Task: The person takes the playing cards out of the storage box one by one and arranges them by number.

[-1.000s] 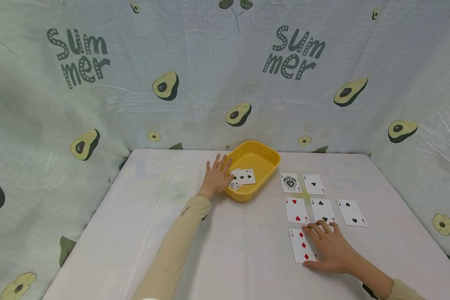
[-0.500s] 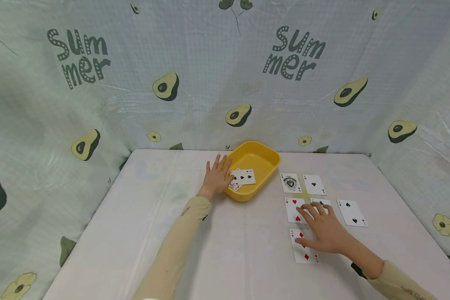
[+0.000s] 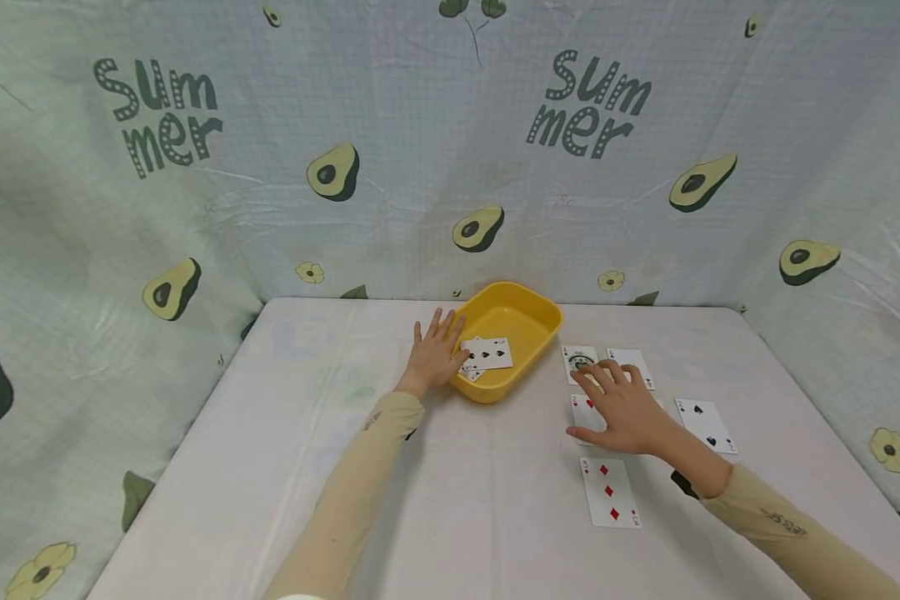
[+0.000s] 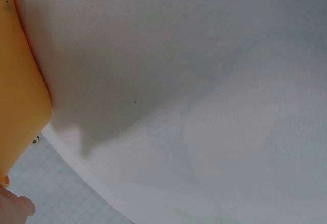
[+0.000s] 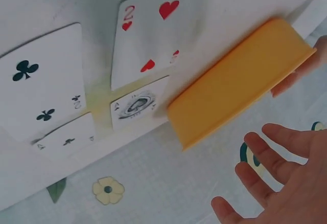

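My left hand (image 3: 431,358) rests with spread fingers at the left rim of a yellow plastic tub (image 3: 536,312). Inside the tub lie a spades card (image 3: 487,354) and another card mostly hidden under it. In the head view my right hand (image 3: 626,412), holding nothing, is over the laid-out playing cards with its fingers apart. The right wrist view shows the two of hearts (image 5: 148,37), two of clubs (image 5: 43,83), ace of spades (image 5: 140,104) and ace of clubs (image 5: 66,139) face up. The three of diamonds (image 3: 610,493) lies nearest the front.
At the right of the group is the two of spades (image 3: 707,425). A white cloth covers the table (image 3: 285,375), and a patterned curtain (image 3: 397,108) hangs behind it and along both sides.
My right hand has moved away from the three of diamonds, up and slightly left over the cards toward the tub. The left hand and the cards have stayed in place.
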`<state>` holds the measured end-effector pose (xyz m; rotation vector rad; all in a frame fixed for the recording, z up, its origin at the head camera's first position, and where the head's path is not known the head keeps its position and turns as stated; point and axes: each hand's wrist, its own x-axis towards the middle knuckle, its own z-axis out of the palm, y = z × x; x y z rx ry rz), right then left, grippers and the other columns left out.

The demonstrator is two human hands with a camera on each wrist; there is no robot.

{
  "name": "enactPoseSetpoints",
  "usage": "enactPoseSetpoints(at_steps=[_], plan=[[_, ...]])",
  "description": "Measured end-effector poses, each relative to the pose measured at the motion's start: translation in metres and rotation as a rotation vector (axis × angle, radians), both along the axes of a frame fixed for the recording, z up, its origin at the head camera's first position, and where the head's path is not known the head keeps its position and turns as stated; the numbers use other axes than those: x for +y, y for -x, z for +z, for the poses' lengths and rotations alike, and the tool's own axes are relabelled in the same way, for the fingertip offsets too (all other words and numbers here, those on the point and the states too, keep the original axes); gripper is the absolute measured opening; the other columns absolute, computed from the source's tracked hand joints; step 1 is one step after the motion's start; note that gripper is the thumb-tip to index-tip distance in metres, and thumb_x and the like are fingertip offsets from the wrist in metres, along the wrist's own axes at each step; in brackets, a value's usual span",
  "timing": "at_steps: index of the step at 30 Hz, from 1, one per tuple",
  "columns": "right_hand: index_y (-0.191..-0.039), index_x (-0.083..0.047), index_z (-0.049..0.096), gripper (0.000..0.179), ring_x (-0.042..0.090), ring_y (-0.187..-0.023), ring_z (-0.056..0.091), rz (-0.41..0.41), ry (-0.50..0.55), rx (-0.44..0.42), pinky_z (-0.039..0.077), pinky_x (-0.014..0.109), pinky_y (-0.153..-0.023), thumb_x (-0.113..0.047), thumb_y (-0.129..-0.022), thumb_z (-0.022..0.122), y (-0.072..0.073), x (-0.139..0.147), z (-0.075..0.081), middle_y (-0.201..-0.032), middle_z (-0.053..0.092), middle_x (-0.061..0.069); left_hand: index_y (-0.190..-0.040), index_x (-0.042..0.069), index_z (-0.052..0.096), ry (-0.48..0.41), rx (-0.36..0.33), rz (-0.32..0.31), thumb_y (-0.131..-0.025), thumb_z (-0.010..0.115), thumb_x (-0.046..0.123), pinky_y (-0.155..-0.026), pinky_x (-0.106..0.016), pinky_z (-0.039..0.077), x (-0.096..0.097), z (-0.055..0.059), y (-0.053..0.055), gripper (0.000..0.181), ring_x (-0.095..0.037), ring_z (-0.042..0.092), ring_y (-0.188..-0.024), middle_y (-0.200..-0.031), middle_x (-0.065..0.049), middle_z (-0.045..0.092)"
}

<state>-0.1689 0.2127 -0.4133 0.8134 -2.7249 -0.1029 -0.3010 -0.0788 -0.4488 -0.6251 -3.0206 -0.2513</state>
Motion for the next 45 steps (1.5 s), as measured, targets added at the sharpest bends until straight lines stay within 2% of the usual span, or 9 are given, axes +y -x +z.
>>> enactPoseSetpoints(at_steps=[3, 13, 22, 31, 36, 41, 42, 45], plan=[[-0.126, -0.008, 0.046, 0.075, 0.031, -0.113, 0.036, 0.013, 0.006, 0.01, 0.031, 0.054, -0.089, -0.06, -0.074, 0.055, 0.009, -0.005, 0.006, -0.122, 0.045, 0.008, -0.145, 0.019, 0.007, 0.008, 0.002, 0.0, -0.093, 0.035, 0.041, -0.109, -0.055, 0.005, -0.001, 0.001, 0.0, 0.063, -0.023, -0.003, -0.14, -0.152, -0.002, 0.008], [-0.128, -0.008, 0.045, 0.069, 0.031, -0.114, 0.036, 0.002, 0.012, -0.052, 0.03, 0.055, -0.091, -0.055, -0.079, 0.053, 0.036, -0.033, 0.019, -0.124, 0.045, 0.008, -0.145, 0.018, 0.009, 0.017, 0.002, -0.008, -0.093, 0.034, 0.041, -0.109, -0.056, 0.007, -0.002, 0.004, -0.001, 0.062, -0.024, -0.001, -0.14, -0.152, -0.003, 0.01], [-0.131, -0.009, 0.042, 0.067, 0.033, -0.118, 0.033, -0.038, 0.011, -0.129, 0.026, 0.056, -0.096, -0.051, -0.08, 0.054, 0.065, -0.059, 0.016, -0.126, 0.045, 0.01, -0.145, 0.018, 0.01, -0.019, -0.011, -0.015, -0.093, 0.035, 0.041, -0.109, -0.056, 0.005, -0.001, 0.006, -0.002, 0.062, -0.025, 0.0, -0.14, -0.152, -0.004, 0.009], [-0.126, -0.011, 0.049, 0.061, 0.033, -0.115, 0.038, -0.068, -0.029, -0.16, 0.029, 0.057, -0.092, -0.053, -0.082, 0.05, 0.094, -0.082, 0.011, -0.123, 0.049, 0.01, -0.145, 0.019, 0.009, -0.003, -0.008, 0.0, -0.093, 0.035, 0.042, -0.109, -0.055, 0.005, -0.002, 0.005, -0.002, 0.062, -0.024, 0.0, -0.14, -0.152, -0.003, 0.009], [-0.125, -0.014, 0.05, 0.054, 0.031, -0.114, 0.039, -0.088, -0.095, -0.2, 0.031, 0.055, -0.091, -0.049, -0.085, 0.049, 0.106, -0.095, 0.009, -0.124, 0.052, 0.008, -0.145, 0.019, 0.01, 0.011, 0.002, 0.0, -0.093, 0.034, 0.042, -0.109, -0.056, 0.007, -0.002, 0.003, 0.0, 0.062, -0.025, 0.001, -0.14, -0.152, -0.004, 0.011], [-0.129, -0.016, 0.047, 0.052, 0.029, -0.119, 0.038, -0.126, -0.187, -0.269, 0.028, 0.055, -0.097, -0.048, -0.087, 0.045, 0.116, -0.107, 0.006, -0.13, 0.049, 0.005, -0.145, 0.02, 0.008, 0.014, -0.02, 0.0, -0.094, 0.032, 0.042, -0.109, -0.055, 0.005, -0.002, 0.003, 0.001, 0.061, -0.024, -0.003, -0.14, -0.152, -0.002, 0.007], [-0.13, -0.017, 0.047, 0.052, 0.029, -0.12, 0.037, -0.129, -0.199, -0.281, 0.027, 0.056, -0.098, -0.048, -0.088, 0.044, 0.118, -0.109, 0.005, -0.131, 0.049, 0.005, -0.145, 0.022, 0.004, 0.0, 0.013, -0.015, -0.094, 0.025, 0.047, -0.108, -0.056, 0.001, -0.003, -0.007, 0.006, 0.061, -0.023, -0.006, -0.14, -0.152, -0.001, 0.004], [-0.131, -0.016, 0.046, 0.052, 0.03, -0.121, 0.036, -0.13, -0.214, -0.308, 0.025, 0.057, -0.1, -0.047, -0.088, 0.043, 0.123, -0.113, 0.001, -0.132, 0.048, 0.005, -0.145, 0.023, 0.001, -0.016, 0.013, -0.02, -0.094, 0.024, 0.048, -0.108, -0.056, -0.001, -0.003, -0.007, 0.006, 0.061, -0.022, -0.008, -0.14, -0.152, 0.0, 0.002]])
